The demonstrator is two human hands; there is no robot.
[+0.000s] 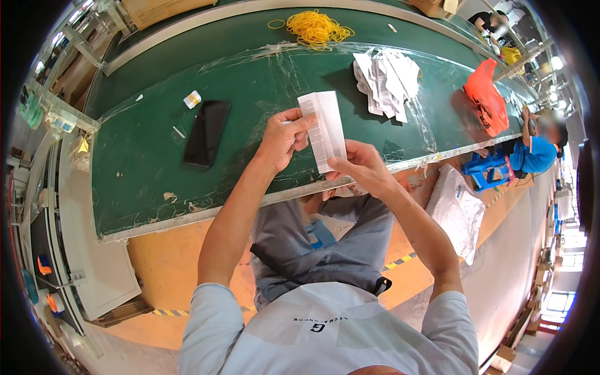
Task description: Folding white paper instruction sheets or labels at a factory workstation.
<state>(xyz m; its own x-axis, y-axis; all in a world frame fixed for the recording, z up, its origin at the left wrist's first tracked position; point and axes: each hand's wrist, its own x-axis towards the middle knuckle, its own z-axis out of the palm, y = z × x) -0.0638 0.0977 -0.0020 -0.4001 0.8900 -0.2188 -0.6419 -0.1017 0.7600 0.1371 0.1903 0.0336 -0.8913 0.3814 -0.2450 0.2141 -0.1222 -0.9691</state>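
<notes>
A folded white paper leaflet (324, 128) with small print is held upright over the near part of the green table. My left hand (286, 134) pinches its upper left edge between thumb and fingers. At its lower right corner, my right hand (362, 165) grips it with the thumb in front. Beyond the right hand lies a loose pile of similar white folded papers (387, 81). A black phone (207, 133) lies left of my left hand.
Yellow rubber bands (315, 28) are heaped at the far side of the green table (144, 181). A red plastic bag (486, 97) sits at the right, near a seated person in blue (536, 155). A white sack (456, 209) stands on the floor below. A small yellow-white packet (192, 99) lies near the phone.
</notes>
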